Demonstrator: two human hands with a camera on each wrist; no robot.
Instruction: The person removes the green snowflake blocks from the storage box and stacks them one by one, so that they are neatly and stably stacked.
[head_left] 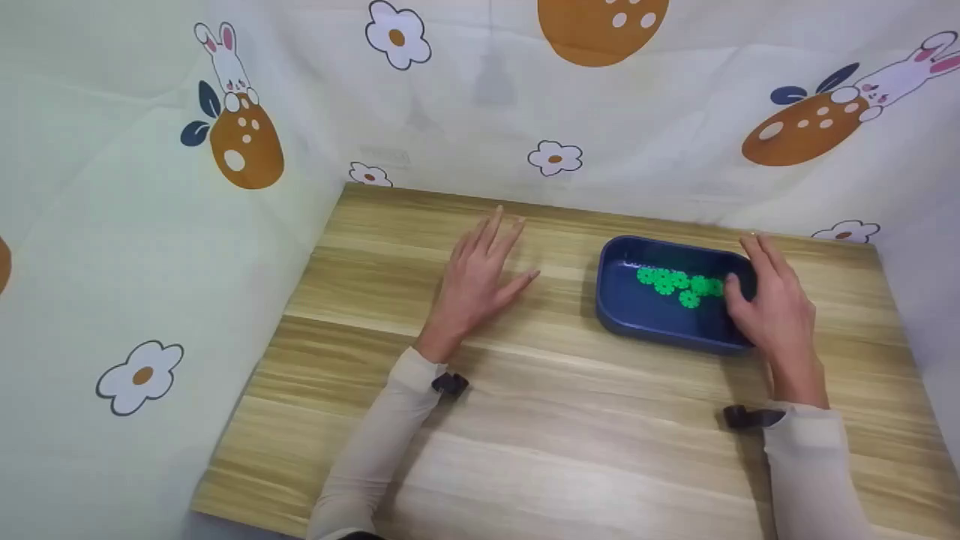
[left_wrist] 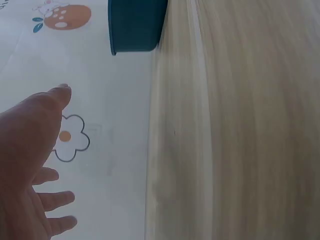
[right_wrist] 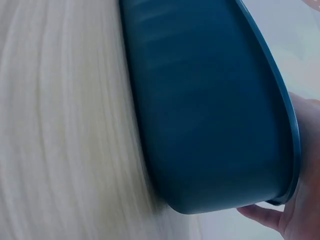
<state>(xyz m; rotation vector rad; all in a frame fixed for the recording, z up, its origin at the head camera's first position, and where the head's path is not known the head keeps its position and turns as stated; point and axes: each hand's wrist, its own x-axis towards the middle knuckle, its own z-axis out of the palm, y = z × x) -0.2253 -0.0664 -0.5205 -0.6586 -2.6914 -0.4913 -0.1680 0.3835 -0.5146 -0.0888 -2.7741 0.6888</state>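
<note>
A dark blue rectangular plastic bin stands on the wooden table, right of the middle. Inside it lie several small bright green notched discs, grouped toward the far side. My right hand grips the bin's right end, thumb over the rim on the inside and fingers along the outside. From the right wrist, the bin's long outer wall fills the view, with part of the hand at its end. Left of the bin, my left hand is held over the table with its fingers spread, touching nothing.
The wood-grain table ends at a pale cloth backdrop printed with flowers and rabbits, which stands behind and along both sides. Dark camera mounts sit on both wrists, over light sleeves.
</note>
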